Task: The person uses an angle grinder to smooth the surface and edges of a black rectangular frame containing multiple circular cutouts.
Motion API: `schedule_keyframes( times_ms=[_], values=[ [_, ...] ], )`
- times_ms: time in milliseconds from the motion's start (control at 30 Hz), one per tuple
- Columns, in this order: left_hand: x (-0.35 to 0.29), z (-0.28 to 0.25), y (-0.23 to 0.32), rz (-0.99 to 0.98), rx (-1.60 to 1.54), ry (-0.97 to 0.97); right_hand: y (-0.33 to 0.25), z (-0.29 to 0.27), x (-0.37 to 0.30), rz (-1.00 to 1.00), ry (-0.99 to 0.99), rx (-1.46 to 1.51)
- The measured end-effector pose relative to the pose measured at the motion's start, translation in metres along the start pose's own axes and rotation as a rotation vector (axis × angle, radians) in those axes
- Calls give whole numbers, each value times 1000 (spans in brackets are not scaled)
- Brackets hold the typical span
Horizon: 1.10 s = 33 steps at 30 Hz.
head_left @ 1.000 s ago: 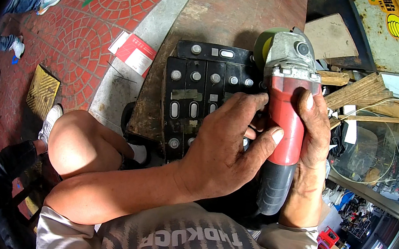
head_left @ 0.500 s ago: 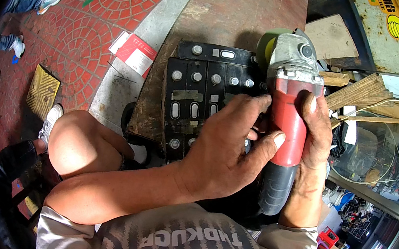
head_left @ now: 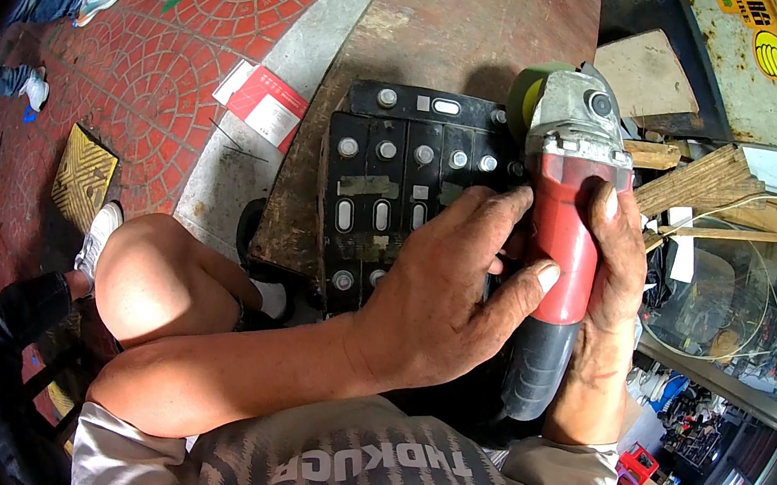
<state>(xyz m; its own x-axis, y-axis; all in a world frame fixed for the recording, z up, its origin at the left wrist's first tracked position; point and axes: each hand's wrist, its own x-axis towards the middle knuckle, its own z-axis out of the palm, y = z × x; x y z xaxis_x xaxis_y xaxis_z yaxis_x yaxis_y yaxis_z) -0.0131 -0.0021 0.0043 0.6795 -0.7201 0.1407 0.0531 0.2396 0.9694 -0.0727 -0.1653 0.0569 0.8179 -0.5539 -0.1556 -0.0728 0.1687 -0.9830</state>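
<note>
An angle grinder (head_left: 558,240) with a red body, grey metal head and black rear grip is held upright in the picture, its greenish-yellow disc (head_left: 529,96) on the left of the head. My right hand (head_left: 621,253) wraps its right side, thumb lying on the red body. From the left, my left hand (head_left: 452,285) closes on the same body, thumb and forefinger touching it. Beneath both hands lies a black battery block (head_left: 373,172) with rows of round silver terminals and oval white-rimmed caps; my left hand and the grinder hide its right part.
The block rests on a worn brown bench (head_left: 436,28). Wood offcuts (head_left: 700,190) and a loose pale wire lie right of the grinder, beside a glass case (head_left: 734,298). A red and white box (head_left: 264,106) sits left of the bench. Other people's legs (head_left: 16,316) show far left.
The grinder's head has shifted very slightly right and down. Both hands keep nearly the same hold on the body.
</note>
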Motion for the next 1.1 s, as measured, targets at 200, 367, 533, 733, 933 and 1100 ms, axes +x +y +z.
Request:
schedule_keyframes(
  times_ms=[200,367,533,733,933,1100],
  values=[
    [1,5,-5,65,-34,64,-5,0,2,55,-51,91],
    [1,5,-6,85,-27,82,-5,-1,4,47,-85,105],
    [0,8,-7,77,-59,93,-6,1,4,43,-96,96],
    [-1,8,-9,125,-39,87,-5,-3,3,30,-79,61],
    [1,6,-6,76,-53,59,-9,-1,6,41,-85,68],
    [0,-1,2,-11,-15,-3,-7,-1,8,51,-94,76]
  ],
)
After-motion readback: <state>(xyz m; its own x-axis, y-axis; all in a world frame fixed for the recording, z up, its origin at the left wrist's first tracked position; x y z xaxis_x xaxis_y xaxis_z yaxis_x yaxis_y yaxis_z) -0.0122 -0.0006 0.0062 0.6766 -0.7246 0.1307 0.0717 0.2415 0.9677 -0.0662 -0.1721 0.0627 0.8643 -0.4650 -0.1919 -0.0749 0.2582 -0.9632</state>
